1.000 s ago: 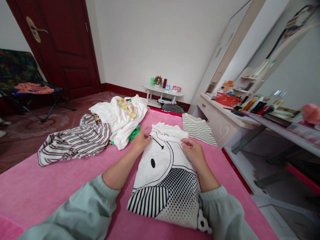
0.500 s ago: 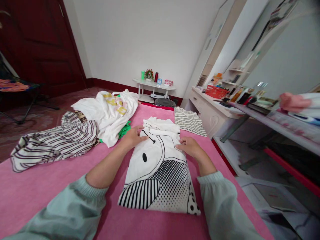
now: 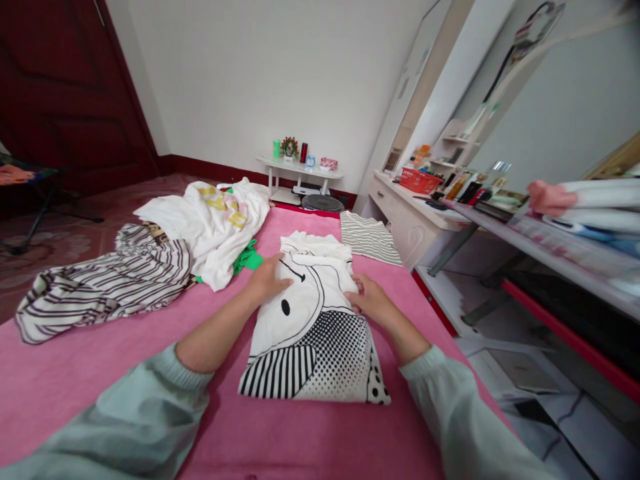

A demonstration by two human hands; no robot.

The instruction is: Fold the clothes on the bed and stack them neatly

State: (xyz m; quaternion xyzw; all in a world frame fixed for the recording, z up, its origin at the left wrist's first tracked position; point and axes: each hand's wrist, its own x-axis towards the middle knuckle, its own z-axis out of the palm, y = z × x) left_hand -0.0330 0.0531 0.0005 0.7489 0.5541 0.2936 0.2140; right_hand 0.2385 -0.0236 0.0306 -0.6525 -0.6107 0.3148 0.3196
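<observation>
A white garment (image 3: 334, 347) with a black cartoon print of dots, stripes and a smile lies folded into a long panel on the pink bedspread (image 3: 300, 440). My left hand (image 3: 269, 280) holds its left edge, thumb on top and the other fingers at the side. On the opposite edge my right hand (image 3: 369, 299) grips the cloth between thumb and bent fingers. The garment's far end, a ruffled white part (image 3: 315, 245), lies beyond both hands. Whatever is under the folded layers is hidden.
To the left are a striped garment (image 3: 110, 280), a heap of white clothes (image 3: 200, 220) and a green cloth (image 3: 247, 257). A folded striped top (image 3: 370, 237) lies at the far right of the bed. A dressing table (image 3: 400, 200) and a glass-like desk (image 3: 500, 233) flank the right side.
Both hands have slid a little toward me along the garment's edges. The garment's near edge sits slightly farther away in view, and the camera has turned a little right.
</observation>
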